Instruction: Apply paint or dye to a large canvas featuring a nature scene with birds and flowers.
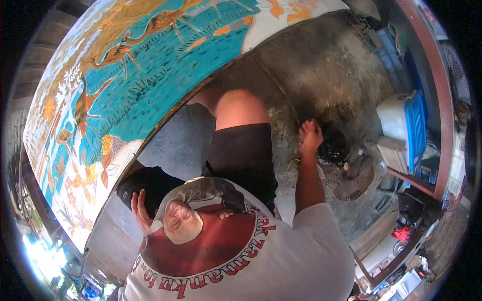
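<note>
My left hand [142,209] lies against my left thigh on the black shorts, fingers stretched out, holding nothing. To the right, my right arm reaches forward over the floor. At its end my right hand [311,136] is closed with the fingers bent together; what they hold, if anything, is too small to make out. Beside that hand sits a round, blackened pan [335,144] on the stained floor. A large painted cloth [165,75] spreads in front and to the left, with orange-brown long-legged birds, plants and a turquoise ground; its near edge passes just beyond my knees.
The concrete floor [321,60] is darkly stained around the pan. A flat brown piece [355,180] lies nearer me. At the right stand a white bin with a blue side [414,128] and a reddish-brown wooden frame [442,150]. Clutter fills the lower right.
</note>
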